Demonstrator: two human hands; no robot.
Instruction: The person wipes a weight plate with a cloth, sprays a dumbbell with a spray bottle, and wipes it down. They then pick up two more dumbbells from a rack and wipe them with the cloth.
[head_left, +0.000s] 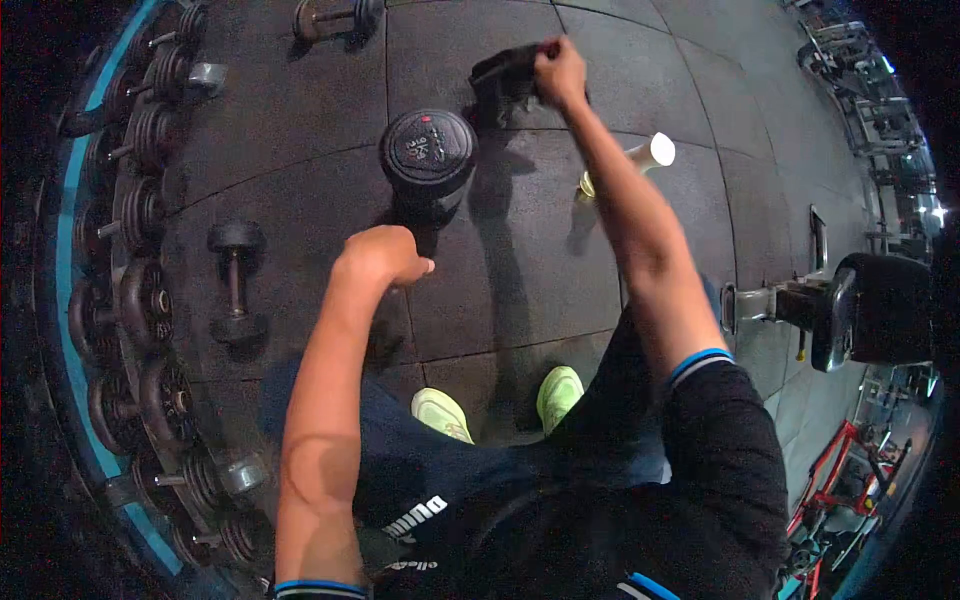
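My right hand is stretched forward, its fingers closed on a black, soft-looking item, blurred and hanging to the left above the floor. A large black dumbbell stands on end, its round face with a red mark and pale lettering turned up. Close to its near side is my left hand, back upward, fingers curled under and thumb pointing right. Whatever those fingers hold, if anything, is hidden. Right of centre, partly behind my right forearm, stands a bottle with a white top and a yellowish lower part.
A smaller dumbbell lies at the left, and another at the far side. Along the left runs a rack of dumbbells. A padded bench seat is at the right. My yellow-green shoes rest on dark floor tiles.
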